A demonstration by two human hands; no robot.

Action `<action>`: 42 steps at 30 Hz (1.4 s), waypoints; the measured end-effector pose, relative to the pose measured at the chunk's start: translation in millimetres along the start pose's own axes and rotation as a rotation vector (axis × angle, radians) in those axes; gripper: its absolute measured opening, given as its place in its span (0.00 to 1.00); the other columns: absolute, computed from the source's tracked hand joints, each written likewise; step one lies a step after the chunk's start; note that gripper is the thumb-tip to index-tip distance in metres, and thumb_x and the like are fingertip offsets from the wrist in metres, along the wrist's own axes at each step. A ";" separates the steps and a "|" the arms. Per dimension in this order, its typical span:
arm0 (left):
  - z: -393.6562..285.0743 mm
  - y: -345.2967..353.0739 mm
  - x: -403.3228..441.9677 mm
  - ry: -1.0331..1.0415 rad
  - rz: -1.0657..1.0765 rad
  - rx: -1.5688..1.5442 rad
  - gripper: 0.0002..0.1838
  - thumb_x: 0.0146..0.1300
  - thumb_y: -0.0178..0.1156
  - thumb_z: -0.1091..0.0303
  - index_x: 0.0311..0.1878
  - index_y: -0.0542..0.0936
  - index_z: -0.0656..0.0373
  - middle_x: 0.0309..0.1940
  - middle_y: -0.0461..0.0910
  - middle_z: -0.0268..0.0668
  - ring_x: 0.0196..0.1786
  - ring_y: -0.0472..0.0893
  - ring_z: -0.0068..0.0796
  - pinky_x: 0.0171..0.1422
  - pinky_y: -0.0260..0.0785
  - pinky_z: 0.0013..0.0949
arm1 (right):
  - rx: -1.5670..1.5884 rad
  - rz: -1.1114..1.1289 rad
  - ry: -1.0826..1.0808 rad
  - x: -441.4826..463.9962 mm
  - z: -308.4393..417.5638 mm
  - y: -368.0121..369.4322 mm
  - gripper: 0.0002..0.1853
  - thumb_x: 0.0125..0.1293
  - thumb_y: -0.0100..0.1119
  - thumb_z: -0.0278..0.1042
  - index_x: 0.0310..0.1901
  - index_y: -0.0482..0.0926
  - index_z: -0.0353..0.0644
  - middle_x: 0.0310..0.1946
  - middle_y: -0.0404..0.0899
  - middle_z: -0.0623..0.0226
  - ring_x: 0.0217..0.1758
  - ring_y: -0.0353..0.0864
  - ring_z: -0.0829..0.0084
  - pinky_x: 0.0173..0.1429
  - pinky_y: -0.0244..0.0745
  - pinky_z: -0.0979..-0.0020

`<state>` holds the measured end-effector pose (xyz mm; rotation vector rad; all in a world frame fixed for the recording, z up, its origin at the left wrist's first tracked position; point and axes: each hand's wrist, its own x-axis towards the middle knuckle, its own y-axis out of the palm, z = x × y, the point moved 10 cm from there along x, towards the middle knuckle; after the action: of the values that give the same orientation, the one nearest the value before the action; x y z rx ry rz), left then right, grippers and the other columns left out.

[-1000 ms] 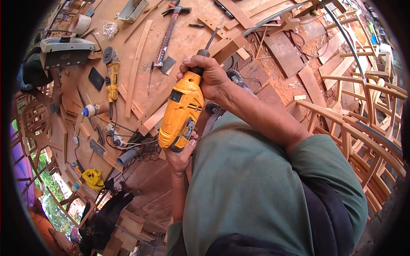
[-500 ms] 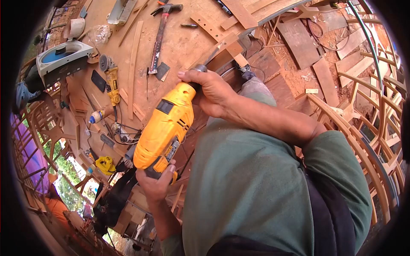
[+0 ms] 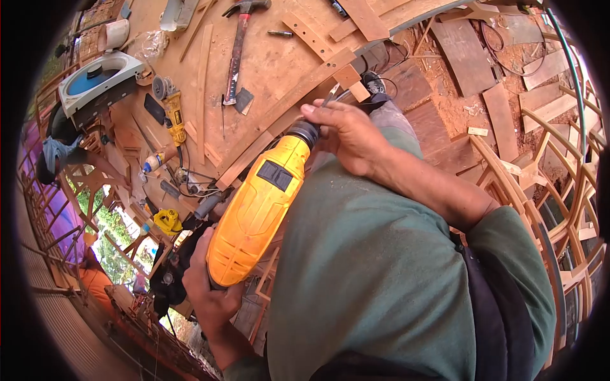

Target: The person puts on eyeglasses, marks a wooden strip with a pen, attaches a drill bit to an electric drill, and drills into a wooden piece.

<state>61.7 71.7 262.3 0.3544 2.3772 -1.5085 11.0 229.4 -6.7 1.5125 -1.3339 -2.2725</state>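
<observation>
A yellow and black power drill [image 3: 254, 213] lies slantwise in front of my torso, its chuck [image 3: 305, 131] toward the upper right. My left hand [image 3: 213, 286] is wrapped round the rear grip at the lower end, which is mostly hidden. Beside the chuck, my right hand [image 3: 349, 136] is closed round its far side, thumb stretched along the top. Beyond the thumb shows a thin bit [image 3: 330, 95], its shaft partly covered by the hand.
The workbench [image 3: 184, 82] holds a hammer [image 3: 238, 54], an angle grinder [image 3: 173, 117], a disc machine [image 3: 95, 82] and wood strips. Wooden chair frames [image 3: 508, 184] stand at the right. Boards [image 3: 464, 57] lie on the dusty floor. Another person [image 3: 60, 155] is at the left edge.
The drill has rolled in my hands, so its label side no longer shows. My left hand has moved down and left; my right hand has shifted right along with the chuck.
</observation>
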 end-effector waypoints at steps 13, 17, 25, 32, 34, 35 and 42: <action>-38.8 2.9 23.2 0.161 0.085 0.208 0.35 0.52 0.71 0.76 0.66 0.75 0.71 0.54 0.84 0.55 0.56 0.85 0.54 0.64 0.74 0.45 | 0.137 0.077 -0.004 4.0 15.2 -22.7 0.38 0.70 0.63 0.26 0.73 0.50 0.31 0.54 0.82 0.50 0.58 0.84 0.64 0.56 0.86 0.62; -42.6 5.3 28.0 0.185 0.109 0.219 0.35 0.52 0.71 0.76 0.66 0.75 0.71 0.53 0.84 0.54 0.53 0.86 0.54 0.61 0.75 0.45 | 0.146 0.066 0.003 3.5 17.1 -28.2 0.39 0.70 0.63 0.25 0.74 0.48 0.31 0.55 0.81 0.50 0.59 0.84 0.63 0.56 0.86 0.62; -46.1 10.6 38.2 0.238 0.111 0.212 0.42 0.38 0.68 0.80 0.66 0.75 0.71 0.53 0.84 0.55 0.47 0.87 0.56 0.53 0.79 0.44 | 0.161 0.039 0.012 6.2 16.2 -37.0 0.35 0.70 0.63 0.24 0.71 0.54 0.33 0.55 0.81 0.50 0.59 0.84 0.63 0.55 0.87 0.63; -49.3 10.6 41.0 0.240 0.127 0.230 0.43 0.38 0.67 0.80 0.67 0.74 0.71 0.53 0.84 0.55 0.48 0.86 0.57 0.54 0.79 0.44 | 0.171 0.035 0.018 6.3 16.8 -37.3 0.30 0.70 0.63 0.25 0.68 0.57 0.35 0.55 0.80 0.49 0.59 0.84 0.62 0.56 0.88 0.63; -43.8 9.9 37.0 0.183 0.160 0.224 0.38 0.47 0.71 0.77 0.66 0.74 0.71 0.56 0.83 0.54 0.55 0.85 0.53 0.62 0.75 0.44 | 0.171 0.036 0.020 6.4 16.4 -37.4 0.30 0.70 0.63 0.25 0.68 0.57 0.35 0.55 0.80 0.49 0.59 0.84 0.62 0.55 0.88 0.63; -41.0 10.2 35.7 0.155 0.176 0.222 0.36 0.52 0.73 0.75 0.66 0.74 0.71 0.57 0.83 0.54 0.58 0.84 0.51 0.66 0.73 0.44 | 0.171 0.035 0.021 6.4 16.4 -37.4 0.30 0.70 0.63 0.25 0.68 0.58 0.35 0.55 0.80 0.49 0.59 0.84 0.62 0.55 0.88 0.63; -43.5 11.4 36.2 0.160 0.159 0.228 0.35 0.52 0.72 0.76 0.66 0.75 0.71 0.57 0.83 0.54 0.58 0.84 0.52 0.66 0.73 0.45 | 0.175 0.051 0.012 7.5 16.0 -38.7 0.31 0.70 0.63 0.25 0.69 0.56 0.35 0.56 0.80 0.49 0.58 0.84 0.63 0.55 0.88 0.64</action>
<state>27.2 117.6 256.5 0.7243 2.2324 -1.7354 8.6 258.8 -37.3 1.5196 -1.5855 -2.1630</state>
